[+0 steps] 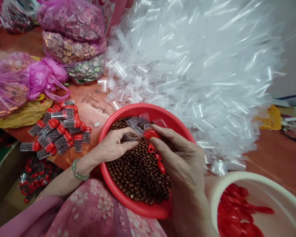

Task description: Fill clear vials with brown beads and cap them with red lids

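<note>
A red basin (138, 210) full of small shiny brown balls (138, 174) stands in front of me. Over it, my left hand (117, 141) pinches a clear plastic tube (135, 134) between thumb and fingers; some brown balls show near its mouth. Close beside, my right hand (184, 158) grips a red cap (151, 133) with thumb and forefinger. Cap and tube are very near each other; whether they touch I cannot tell. More red caps (160, 166) show beneath my right hand, partly hidden by it. Loose clear tubes (144, 118) lie on the balls at the basin's far side.
A big heap of clear tubes (187, 65) covers the table's back and right. Red-capped filled tubes (56, 135) lie at left, above a cardboard box (8, 184) holding more. Pink bags (71, 19) stand behind. A white tub (268, 184) of red caps stands right.
</note>
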Demonstrator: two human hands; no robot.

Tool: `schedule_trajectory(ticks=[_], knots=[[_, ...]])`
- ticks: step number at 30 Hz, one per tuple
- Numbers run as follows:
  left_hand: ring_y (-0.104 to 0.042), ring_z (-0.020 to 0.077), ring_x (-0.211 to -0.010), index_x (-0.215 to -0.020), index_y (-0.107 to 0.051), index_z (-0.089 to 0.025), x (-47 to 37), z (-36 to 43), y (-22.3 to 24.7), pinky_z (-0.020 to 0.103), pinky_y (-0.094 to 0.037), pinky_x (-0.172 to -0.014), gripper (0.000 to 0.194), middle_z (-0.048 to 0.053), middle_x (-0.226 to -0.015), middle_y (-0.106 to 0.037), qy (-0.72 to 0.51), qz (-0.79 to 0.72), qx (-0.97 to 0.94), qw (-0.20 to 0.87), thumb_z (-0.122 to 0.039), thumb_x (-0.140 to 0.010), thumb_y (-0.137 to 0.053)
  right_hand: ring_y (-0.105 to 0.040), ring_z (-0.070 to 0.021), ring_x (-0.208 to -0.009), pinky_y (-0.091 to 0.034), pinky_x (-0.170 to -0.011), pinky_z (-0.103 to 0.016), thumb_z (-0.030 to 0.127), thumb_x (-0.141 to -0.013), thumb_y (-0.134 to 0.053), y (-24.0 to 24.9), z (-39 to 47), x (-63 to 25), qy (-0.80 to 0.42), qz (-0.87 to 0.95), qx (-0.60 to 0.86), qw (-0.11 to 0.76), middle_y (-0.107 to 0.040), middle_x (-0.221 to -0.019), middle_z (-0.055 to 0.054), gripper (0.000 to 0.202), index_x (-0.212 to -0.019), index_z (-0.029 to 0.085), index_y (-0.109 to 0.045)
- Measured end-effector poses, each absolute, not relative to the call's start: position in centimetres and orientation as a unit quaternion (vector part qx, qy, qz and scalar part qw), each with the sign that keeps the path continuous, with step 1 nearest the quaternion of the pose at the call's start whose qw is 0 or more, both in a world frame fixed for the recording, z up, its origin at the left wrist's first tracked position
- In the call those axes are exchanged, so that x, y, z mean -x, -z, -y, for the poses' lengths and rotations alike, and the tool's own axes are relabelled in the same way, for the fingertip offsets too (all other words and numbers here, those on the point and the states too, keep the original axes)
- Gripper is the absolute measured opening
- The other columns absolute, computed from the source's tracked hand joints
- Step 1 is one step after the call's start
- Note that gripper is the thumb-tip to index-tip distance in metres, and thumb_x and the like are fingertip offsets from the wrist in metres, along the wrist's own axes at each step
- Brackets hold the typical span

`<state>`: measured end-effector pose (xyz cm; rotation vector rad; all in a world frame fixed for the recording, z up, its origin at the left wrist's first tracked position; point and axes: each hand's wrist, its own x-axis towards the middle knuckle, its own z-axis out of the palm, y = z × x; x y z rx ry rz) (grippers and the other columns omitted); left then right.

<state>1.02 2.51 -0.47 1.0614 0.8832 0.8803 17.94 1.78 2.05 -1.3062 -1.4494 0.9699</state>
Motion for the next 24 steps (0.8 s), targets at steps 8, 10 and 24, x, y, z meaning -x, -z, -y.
schedule_trajectory(ticks=[8, 10, 24], knots=[[-0.056, 0.0097, -0.072, -0.099, -0.062, -0.014, -0.96, -2.59, 0.61, 0.025, -0.046, -0.072, 0.014, -0.001, -0.079, -0.061, -0.339, -0.383, -0.477, 0.715, -0.017, -0.086, -0.059, -0.069, -0.0176, -0.097, -0.055, -0.092, -0.036, 0.022, -0.082, -0.073, -1.19, -1.93, -18.09, -0.4, 0.595, 0.518, 0.466, -0.074, -0.107, 0.0, 0.031, -0.11, 0.035, -0.073], [-0.053, 0.0086, -0.066, -0.102, -0.06, -0.014, -0.94, -2.58, 0.66, 0.024, -0.045, -0.066, 0.016, -0.002, -0.074, -0.058, -0.325, -0.382, -0.469, 0.727, -0.018, -0.086, -0.059, -0.069, -0.0174, -0.097, -0.055, -0.091, -0.036, 0.022, -0.082, -0.072, -1.09, -1.94, -18.08, -0.402, 0.593, 0.516, 0.47, -0.074, -0.107, 0.0, 0.031, -0.11, 0.035, -0.073], [-0.063, 0.0146, -0.091, -0.098, -0.066, -0.015, -0.98, -2.78, 1.05, 0.031, -0.047, -0.091, 0.015, 0.003, -0.096, -0.069, -0.352, -0.369, -0.545, 0.665, -0.015, -0.083, -0.062, -0.072, -0.0174, -0.089, -0.059, -0.085, -0.035, 0.025, -0.078, -0.076, -1.2, -2.19, -17.47, -0.411, 0.537, 0.521, 0.521, -0.077, -0.099, 0.001, 0.027, -0.104, 0.032, -0.074]])
